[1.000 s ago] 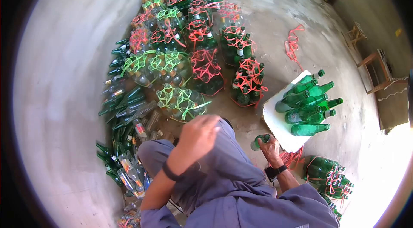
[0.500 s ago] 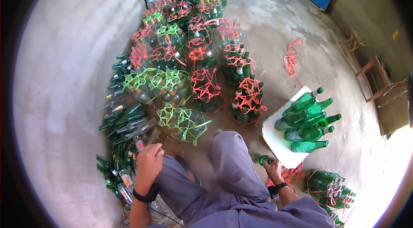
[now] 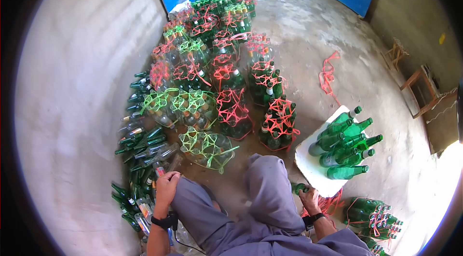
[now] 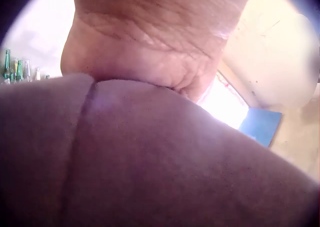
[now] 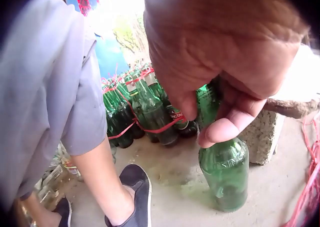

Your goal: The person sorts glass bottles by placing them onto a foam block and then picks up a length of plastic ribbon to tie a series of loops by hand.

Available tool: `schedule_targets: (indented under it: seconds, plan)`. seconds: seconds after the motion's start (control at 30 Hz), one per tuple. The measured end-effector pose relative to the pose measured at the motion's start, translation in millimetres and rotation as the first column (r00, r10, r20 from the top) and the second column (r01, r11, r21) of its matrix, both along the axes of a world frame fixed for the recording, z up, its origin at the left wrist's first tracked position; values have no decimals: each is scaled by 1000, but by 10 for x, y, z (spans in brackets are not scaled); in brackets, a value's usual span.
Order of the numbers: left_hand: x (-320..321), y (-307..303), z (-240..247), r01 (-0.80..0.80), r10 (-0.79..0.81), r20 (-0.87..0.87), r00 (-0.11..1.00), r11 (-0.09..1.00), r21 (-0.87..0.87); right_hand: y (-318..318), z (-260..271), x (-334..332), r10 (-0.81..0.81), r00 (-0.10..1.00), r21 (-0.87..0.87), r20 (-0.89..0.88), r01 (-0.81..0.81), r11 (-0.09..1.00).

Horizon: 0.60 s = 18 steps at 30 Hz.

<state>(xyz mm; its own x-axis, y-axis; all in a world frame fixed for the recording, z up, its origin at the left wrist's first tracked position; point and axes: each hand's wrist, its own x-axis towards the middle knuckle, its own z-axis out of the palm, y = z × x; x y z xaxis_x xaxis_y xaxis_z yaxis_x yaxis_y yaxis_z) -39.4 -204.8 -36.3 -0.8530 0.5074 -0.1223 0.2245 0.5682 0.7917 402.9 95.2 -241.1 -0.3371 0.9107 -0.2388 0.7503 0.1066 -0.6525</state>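
Leftward has moved the left hand [image 3: 166,189], to the left knee [image 3: 185,193]; its fingers I cannot tell. The right hand [image 3: 309,199] pinches a green bottle [image 5: 226,174] around its neck, near the white board [image 3: 312,171]; careless lifting could topple the standing bottles [image 3: 343,172].

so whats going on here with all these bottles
A person is handling glass bottles. Their right hand grips a green bottle at the neck, low down beside a white board that bears a cluster of green bottles. The left hand rests by the left trouser leg, with nothing seen in it. Ahead stand string-tied bundles, and loose bottles lie along the wall.
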Motion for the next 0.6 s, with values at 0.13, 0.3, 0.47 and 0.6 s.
schedule_targets:
  seconds: [0.13,0.3,0.47,0.6]
  plan:
    - [8,-17,-43,5,-5,-11,1000,1000,1,-21,24,20,33,999,82,1,-33,996]
    - [17,-3,19,35,-34,8,999,999,-29,-89,175,81,14,999,74,-49,-11,997]
    - [6,-4,-12,38,-38,20,999,999,-3,-153,7,181,16,992,97,-125,-3,995]
    - [2,40,26,34,-34,65,997,999,9,-170,-27,192,2,987,129,-160,19,992]
